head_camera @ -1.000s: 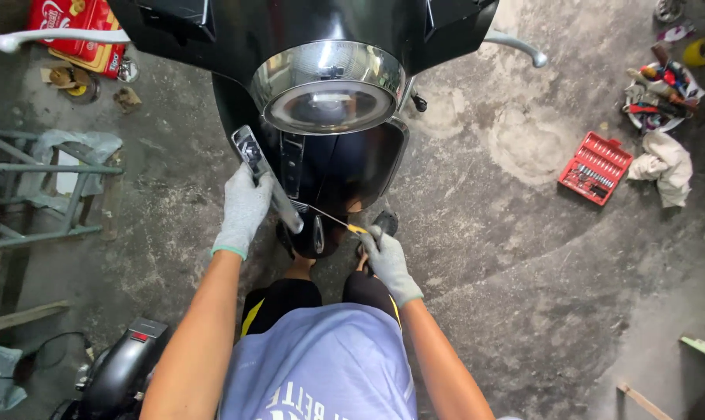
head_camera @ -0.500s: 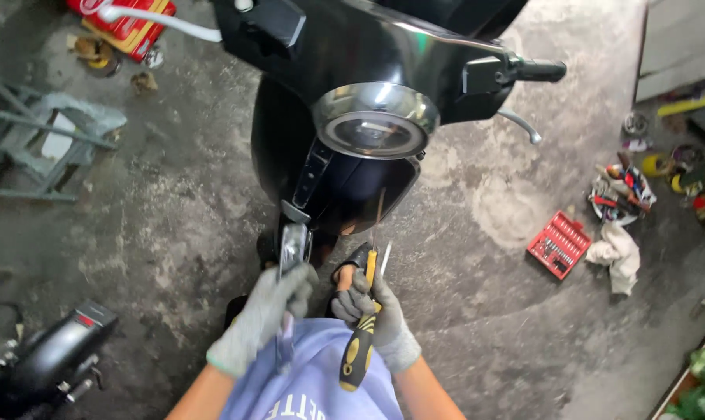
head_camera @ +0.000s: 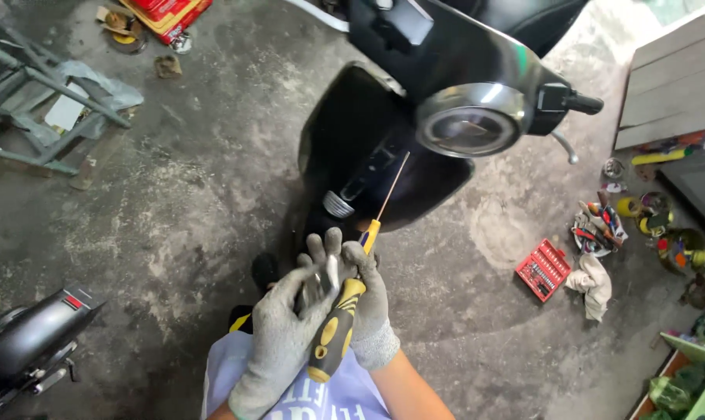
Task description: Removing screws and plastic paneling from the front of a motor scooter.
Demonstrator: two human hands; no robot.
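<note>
One black scooter (head_camera: 415,148) is seen from above, standing on the concrete floor (head_camera: 189,194), with one round headlight (head_camera: 469,124) at its front; compared with a second ago, both hands are seen drawn back off the front panel and brought together low in the frame, so contact with the scooter is judged to have been broken and the work shifted to whatever small piece is now being handled. Two gloved hands are counted: the left hand (head_camera: 278,342) is closed around a small shiny metal part (head_camera: 329,272), the right hand (head_camera: 368,311) is wrapped against it, gripping one screwdriver (head_camera: 345,311) with a yellow-and-black handle, its thin shaft pointed up toward the headlight. One green metal frame (head_camera: 41,101) is noted near the floor's upper left corner, one dark machine part (head_camera: 26,342) at the left edge, one red socket case (head_camera: 543,268) and one pale rag (head_camera: 594,284) toward the right edge, beside a small heap of hand tools too jumbled to be counted.
</note>
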